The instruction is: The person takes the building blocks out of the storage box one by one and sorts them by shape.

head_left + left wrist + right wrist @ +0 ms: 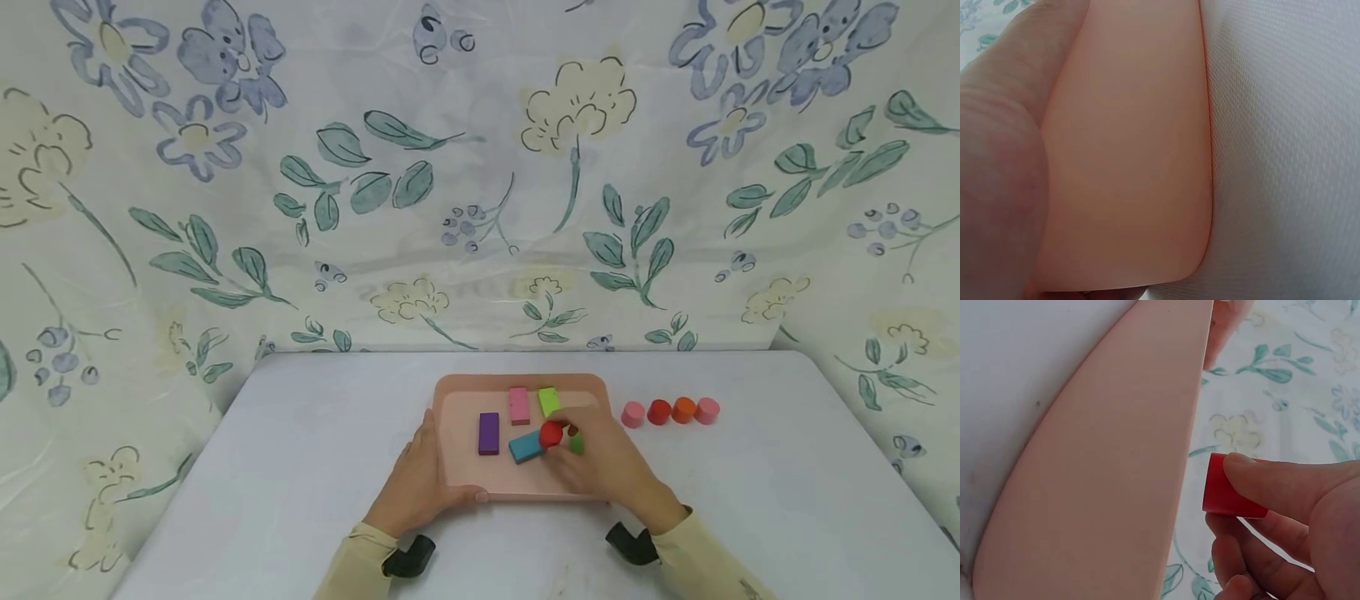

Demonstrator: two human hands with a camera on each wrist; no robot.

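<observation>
Nearest in, tan sleeves (pixel 358 562) and black wrist pieces (pixel 409 557), and here's the left hand (pixel 420 483) on the tray's near left corner: fingers extended along the side wall, thumb along the front. Then the right hand (pixel 603 467), thumb and fingers pinching the red cylinder (pixel 551 434) above the tray (pixel 517 486), clear of its rim.

Looks light, this one, probably stiff, wood or hard plastic; I'd not call it fragile. That smooth curved side could roll or slip, so take it across the middle, thumb opposite fingers, much as it's held now. The tray seems thin and rigid, likely light enough to skid: the walls are the place to steady it.

On the tray floor, the blue block (pixel 527 447) lies slanted, its right end behind the cylinder from overhead; purple (pixel 488 433) to its left, pink (pixel 519 406) and lime (pixel 549 402) farther back. A green piece (pixel 577 443) peeps past the fingers, mostly hidden.

Out right, four more cylinders (pixel 683 410) in a row, pink, red, orange, pink, on a pale table (pixel 300 433), finely textured up close. Beyond it all, a floral cloth (pixel 487 308) hangs, leaves and blossoms, slightly creased.
</observation>
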